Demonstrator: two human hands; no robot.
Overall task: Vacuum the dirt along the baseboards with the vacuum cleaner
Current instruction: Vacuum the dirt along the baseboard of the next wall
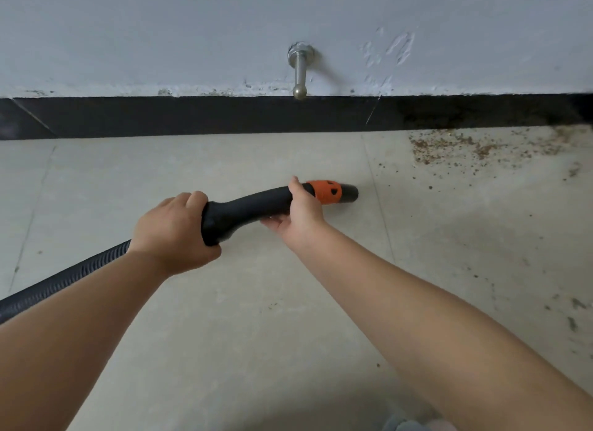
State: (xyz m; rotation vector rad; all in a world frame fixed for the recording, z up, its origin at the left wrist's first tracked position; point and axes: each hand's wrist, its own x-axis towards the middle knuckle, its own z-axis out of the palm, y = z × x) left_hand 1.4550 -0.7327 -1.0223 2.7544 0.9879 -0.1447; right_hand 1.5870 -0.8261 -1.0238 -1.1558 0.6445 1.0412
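A black vacuum handle (pixel 250 206) with an orange collar (pixel 325 191) and a short black nozzle end (pixel 349 193) lies across the middle of the view, pointing right. Its ribbed black hose (pixel 64 280) runs off to the lower left. My left hand (pixel 175 231) grips the thick rear end of the handle. My right hand (pixel 300 212) holds the handle just behind the orange collar, thumb on top. Brown dirt crumbs (pixel 475 150) are scattered on the tiles at the right, against the black baseboard (pixel 224 116). The nozzle end is some way left of the dirt.
A metal door stopper (pixel 300 68) sticks out of the white wall above the baseboard. Pale floor tiles (pixel 224 318) fill the lower view, with dark stains (pixel 574 315) at the right edge. The wall paint (pixel 398 49) is chipped near the stopper.
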